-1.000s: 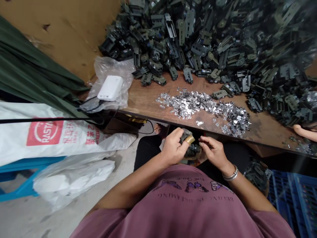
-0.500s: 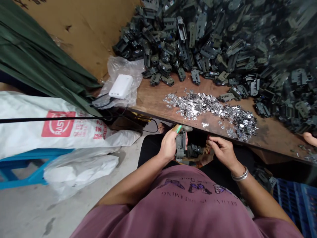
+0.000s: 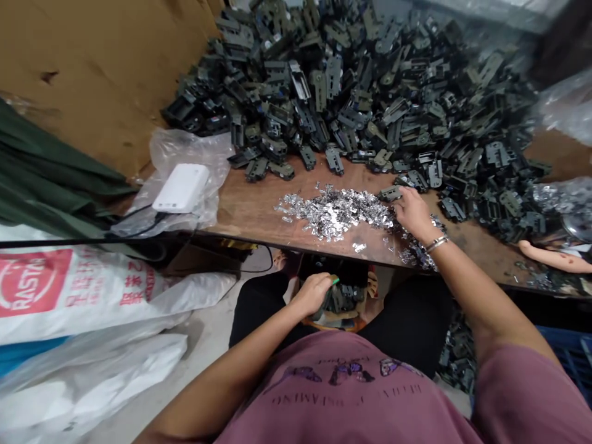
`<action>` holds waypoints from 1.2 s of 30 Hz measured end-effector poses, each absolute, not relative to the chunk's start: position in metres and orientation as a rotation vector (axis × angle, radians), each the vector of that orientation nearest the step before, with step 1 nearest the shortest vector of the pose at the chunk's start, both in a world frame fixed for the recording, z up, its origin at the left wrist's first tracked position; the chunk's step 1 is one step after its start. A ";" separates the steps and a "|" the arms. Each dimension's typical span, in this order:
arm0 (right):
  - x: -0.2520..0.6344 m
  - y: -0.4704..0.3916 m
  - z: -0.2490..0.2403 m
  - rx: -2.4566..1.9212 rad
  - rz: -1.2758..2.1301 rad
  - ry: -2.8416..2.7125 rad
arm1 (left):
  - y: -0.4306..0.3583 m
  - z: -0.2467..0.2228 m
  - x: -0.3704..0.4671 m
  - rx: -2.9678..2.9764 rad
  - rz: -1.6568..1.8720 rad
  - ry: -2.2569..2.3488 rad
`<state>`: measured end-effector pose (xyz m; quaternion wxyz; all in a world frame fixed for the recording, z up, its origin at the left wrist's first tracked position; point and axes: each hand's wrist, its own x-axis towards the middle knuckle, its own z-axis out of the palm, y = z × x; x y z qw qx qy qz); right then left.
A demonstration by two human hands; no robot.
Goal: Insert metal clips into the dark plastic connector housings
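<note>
My right hand [image 3: 414, 213] reaches over the table, its fingertips closed on the end of an olive-green plastic part [image 3: 390, 193] that lies behind a heap of small shiny metal clips [image 3: 335, 213]. Low between my knees, my left hand [image 3: 315, 295] is curled with its fingers together; a yellow and bright green band shows at a fingertip. What it holds, if anything, is hidden. Right beside it, several dark green plastic parts [image 3: 345, 297] lie in a container on the floor between my legs.
A large pile of dark green plastic parts [image 3: 319, 92] covers the back of the wooden table [image 3: 250, 203]. A white power bank [image 3: 181, 188] lies on clear plastic at left. Another person's arm [image 3: 555, 256] rests at the right edge. A white printed sack [image 3: 92, 290] stands at left.
My right hand has moved from beside my left hand up onto the table, to the olive-green part. My left hand has lowered; the dark green part it held no longer shows. The view has shifted.
</note>
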<state>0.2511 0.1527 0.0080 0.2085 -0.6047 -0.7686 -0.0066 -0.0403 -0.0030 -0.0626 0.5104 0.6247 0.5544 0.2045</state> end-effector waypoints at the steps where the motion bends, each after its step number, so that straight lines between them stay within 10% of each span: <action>1: 0.247 0.162 0.009 -1.704 -0.059 -2.219 | -0.002 -0.071 -0.037 1.517 0.491 1.377; 12: 0.234 0.166 0.019 -1.641 -0.261 -2.451 | -0.003 -0.063 -0.015 1.162 0.596 1.114; 21: 0.194 -0.001 0.020 -0.734 0.373 -2.349 | -0.009 -0.028 -0.003 0.362 0.739 0.475; 30: 0.239 0.042 0.003 -1.964 0.007 -2.212 | -0.012 -0.012 -0.004 0.631 0.934 0.921; 36: 0.225 0.036 0.010 -1.827 0.253 -2.204 | -0.015 -0.010 -0.002 0.950 0.968 1.108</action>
